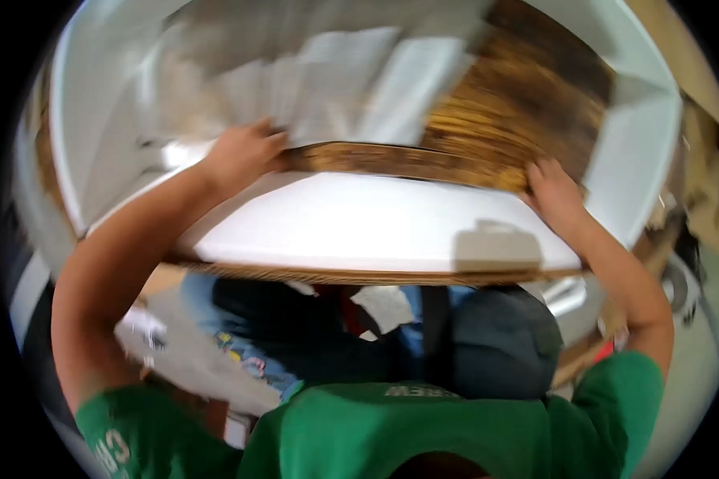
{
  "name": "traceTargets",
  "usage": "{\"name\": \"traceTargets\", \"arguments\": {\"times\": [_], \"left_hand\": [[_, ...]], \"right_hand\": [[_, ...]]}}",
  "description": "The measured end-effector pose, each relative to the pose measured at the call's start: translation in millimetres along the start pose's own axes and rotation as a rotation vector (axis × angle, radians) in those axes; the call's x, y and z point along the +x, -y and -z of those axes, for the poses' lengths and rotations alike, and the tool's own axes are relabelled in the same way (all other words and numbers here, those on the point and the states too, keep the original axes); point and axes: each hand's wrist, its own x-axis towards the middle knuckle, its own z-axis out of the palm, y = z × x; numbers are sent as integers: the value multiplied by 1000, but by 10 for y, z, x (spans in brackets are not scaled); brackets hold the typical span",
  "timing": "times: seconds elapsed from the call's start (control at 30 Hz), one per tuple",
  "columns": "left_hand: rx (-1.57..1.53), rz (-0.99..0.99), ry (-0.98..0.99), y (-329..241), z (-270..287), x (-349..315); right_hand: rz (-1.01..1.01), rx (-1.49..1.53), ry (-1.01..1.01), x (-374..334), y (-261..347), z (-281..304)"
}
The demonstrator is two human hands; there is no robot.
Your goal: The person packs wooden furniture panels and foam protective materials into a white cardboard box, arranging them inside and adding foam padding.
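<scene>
A brown wood-grain board [527,100] lies inside a large white-lined cardboard box [359,227], its thick near edge facing me. My left hand [252,156] is closed on the left end of that edge, fingers curled over it. At the right end, my right hand [553,191] grips the corner of the board with bent fingers. Whitish, partly see-through wrapping [319,84] covers the board's left and middle; it is smeared by motion. The undersides of both hands' grip are hidden.
The box's brown cardboard edge [375,275] runs close in front of my lap. White side walls rise at the left [96,112] and right [639,152]. Cardboard pieces [707,168] stand beyond the right wall. Scattered items lie on the floor [176,319] below.
</scene>
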Motion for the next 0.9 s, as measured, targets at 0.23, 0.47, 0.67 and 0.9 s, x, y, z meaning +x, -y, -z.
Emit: {"name": "traceTargets", "arguments": {"times": [0.23,0.47,0.67,0.9], "left_hand": [[-32,-62,-138,-73,97,22],[-100,-24,-164,-88,111,106],[-126,22,-151,-2,49,135],[-125,-6,-62,136,49,160]], "right_hand": [[-489,452,225,-429,-1009,247],[-190,208,273,-309,-1226,-310],[-162,202,232,-300,-1197,-238],[50,-38,-68,505,58,718]]}}
